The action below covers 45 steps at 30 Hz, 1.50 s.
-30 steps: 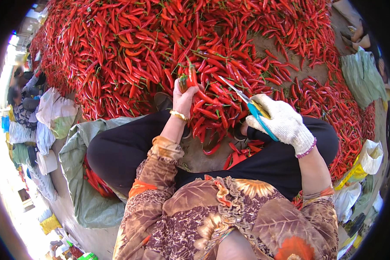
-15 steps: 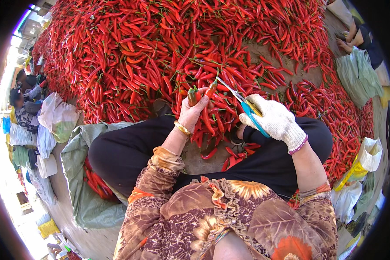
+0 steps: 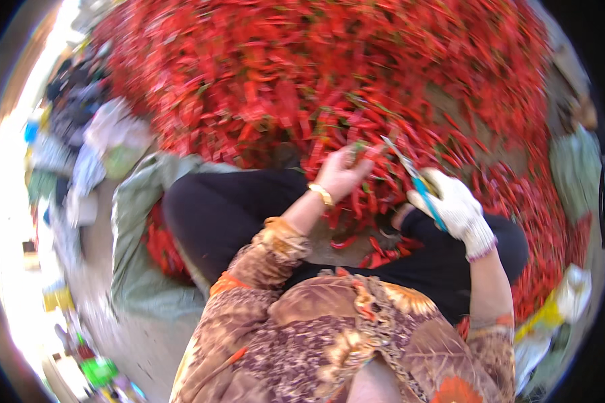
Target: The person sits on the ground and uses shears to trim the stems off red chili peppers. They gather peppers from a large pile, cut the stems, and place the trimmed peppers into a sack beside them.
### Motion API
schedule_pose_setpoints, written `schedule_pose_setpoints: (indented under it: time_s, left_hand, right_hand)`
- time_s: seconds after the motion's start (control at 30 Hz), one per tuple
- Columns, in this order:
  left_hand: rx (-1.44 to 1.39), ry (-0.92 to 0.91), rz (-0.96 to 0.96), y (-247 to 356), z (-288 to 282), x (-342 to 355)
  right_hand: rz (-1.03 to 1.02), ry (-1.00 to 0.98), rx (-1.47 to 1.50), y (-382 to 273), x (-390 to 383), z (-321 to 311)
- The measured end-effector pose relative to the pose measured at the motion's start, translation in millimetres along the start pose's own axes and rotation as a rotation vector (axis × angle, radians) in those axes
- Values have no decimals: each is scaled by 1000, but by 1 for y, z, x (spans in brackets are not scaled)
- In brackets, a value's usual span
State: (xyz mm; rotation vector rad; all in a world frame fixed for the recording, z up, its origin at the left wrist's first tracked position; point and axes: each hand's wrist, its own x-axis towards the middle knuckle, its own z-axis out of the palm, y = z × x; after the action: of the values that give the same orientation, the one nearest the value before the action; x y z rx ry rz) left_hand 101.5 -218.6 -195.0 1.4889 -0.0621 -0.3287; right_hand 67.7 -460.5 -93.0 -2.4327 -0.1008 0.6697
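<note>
My bare left hand (image 3: 343,174), with a gold bracelet (image 3: 321,194) at its wrist, is closed on red chili peppers (image 3: 357,146) in front of my crossed legs. Motion blur hides how many it holds. My right hand (image 3: 458,209), in a white knit glove, grips a pair of scissors (image 3: 420,183) with blue handles. Their blades point up and to the left, close to the left hand's fingertips; the blur hides whether they are parted. A large heap of red chili peppers (image 3: 302,80) lies just beyond both hands.
A grey-green sack (image 3: 131,235) with red peppers in it lies open by my left knee. Loose peppers (image 3: 383,254) lie between my legs. White and coloured bags (image 3: 111,138) stand at the far left, a yellow-and-white sack (image 3: 561,302) at the right, a green sack (image 3: 575,171) beyond.
The view has tilted and blurred, shifting the whole scene. Both hands still grip the peppers and scissors; the pepper tips that stood up from my left hand now show less plainly.
</note>
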Motion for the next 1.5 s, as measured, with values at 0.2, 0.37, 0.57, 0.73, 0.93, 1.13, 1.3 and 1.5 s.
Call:
schedule_pose_setpoints:
  time_s: [0.2,0.37,0.57,0.73,0.93,1.13,1.3,1.5]
  left_hand:
    - [893,163,156,72,-31,-64]
    - [870,305,196,115,-58,-133]
    - [1143,939,199,138,-151,-221]
    - [1631,942,-639,154,-224,-256]
    - [1069,675,270,123,-162,-156]
    - [1155,21,160,5,-56,-3]
    - [1373,-102,23,-77,-42,39]
    - [1695,-442,318,-119,-65,55]
  right_hand:
    - [-195,-39,246,-21,-11,16]
    - [-69,-114,421,-36,-20,24]
    - [-26,-25,534,-39,-25,15]
    - [-53,74,400,-30,-25,3]
    - [29,168,482,-25,-22,-6]
    - [69,222,598,-22,-17,-6]
    - [46,196,560,-20,-16,-10]
    - [27,193,442,-21,-16,-13]
